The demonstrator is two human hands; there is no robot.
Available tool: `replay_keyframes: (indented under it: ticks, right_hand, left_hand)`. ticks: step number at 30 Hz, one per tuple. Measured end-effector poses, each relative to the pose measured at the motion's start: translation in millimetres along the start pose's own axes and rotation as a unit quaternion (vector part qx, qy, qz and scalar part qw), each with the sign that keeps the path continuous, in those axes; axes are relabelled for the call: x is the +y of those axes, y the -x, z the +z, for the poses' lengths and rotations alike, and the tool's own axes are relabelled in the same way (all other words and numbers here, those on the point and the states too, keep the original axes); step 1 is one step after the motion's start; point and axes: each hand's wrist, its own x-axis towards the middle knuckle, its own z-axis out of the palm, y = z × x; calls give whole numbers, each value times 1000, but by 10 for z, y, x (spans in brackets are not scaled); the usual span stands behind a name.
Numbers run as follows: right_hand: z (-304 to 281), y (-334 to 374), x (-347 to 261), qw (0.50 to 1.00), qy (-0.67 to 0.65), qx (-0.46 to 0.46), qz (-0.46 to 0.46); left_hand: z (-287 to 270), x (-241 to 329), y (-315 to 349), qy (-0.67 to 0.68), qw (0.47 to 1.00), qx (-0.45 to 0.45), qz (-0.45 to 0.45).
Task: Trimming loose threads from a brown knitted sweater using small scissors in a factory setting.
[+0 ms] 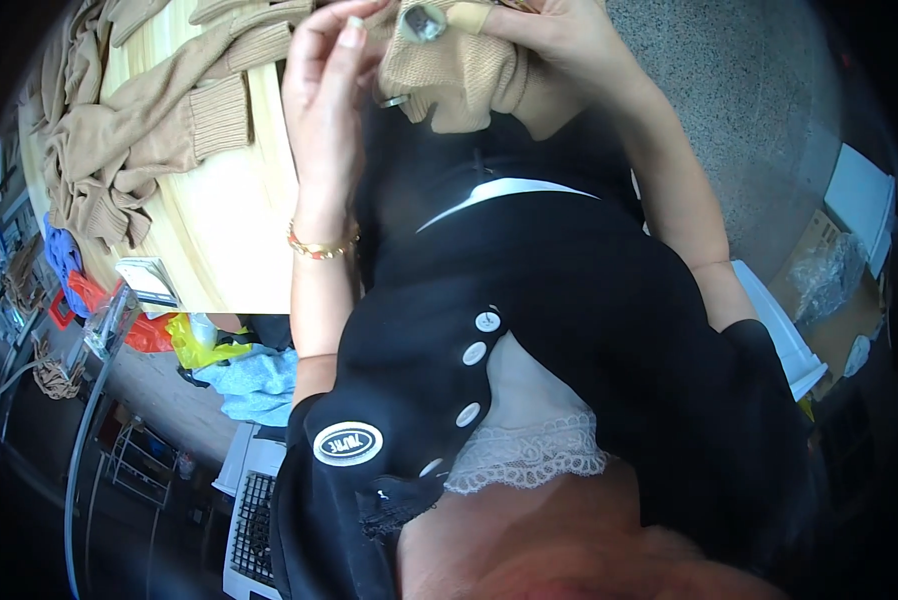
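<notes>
A tan knitted garment [449,85] is bunched up in front of me at the top of the view, over my lap. My right hand [559,40] grips it from the right, with a tan wrap around the thumb. At that thumb's tip is a small rounded grey-green piece [423,23] with a dark middle; its kind is unclear. My left hand [334,65] is raised at the knit's left side, thumb and forefinger pinched together. Whatever that pinch holds is too small to make out. A silver ring [396,101] shows beside the knit.
On my left, a pale wooden table [219,235] bears more tan knitwear [149,130] and a small white box [149,282]. Below it are coloured bags [204,340], blue fluffy cloth [254,385] and a keyboard [252,525]. White bins [779,330] and clear plastic [827,278] lie right.
</notes>
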Motion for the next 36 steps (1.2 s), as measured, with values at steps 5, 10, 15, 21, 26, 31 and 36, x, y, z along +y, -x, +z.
replay_keyframes:
  ticks: [5,10,15,21,26,31,36]
  right_hand:
    - [-47,4,-27,1000,5,8,-7]
    - [-45,-16,2,1000,16,4,-11]
    - [-56,-30,47,1000,16,1,-15]
    - [-67,-68,62,999,-15,-29,21]
    - [-41,-104,-3,997,-23,-61,34]
    - [-63,-108,-30,995,31,-92,17]
    - [-50,5,-29,996,-15,-93,-1]
  left_hand:
    - [20,-19,197,-92,992,-31,78]
    - [-3,-187,148,-227,961,10,156]
    - [42,-135,53,-385,861,35,329]
    - [27,-151,16,-394,824,55,403]
    - [32,-120,47,-382,829,27,409]
    - [-11,-183,-16,-334,842,-9,425]
    - [-31,-157,1,-308,863,-30,400]
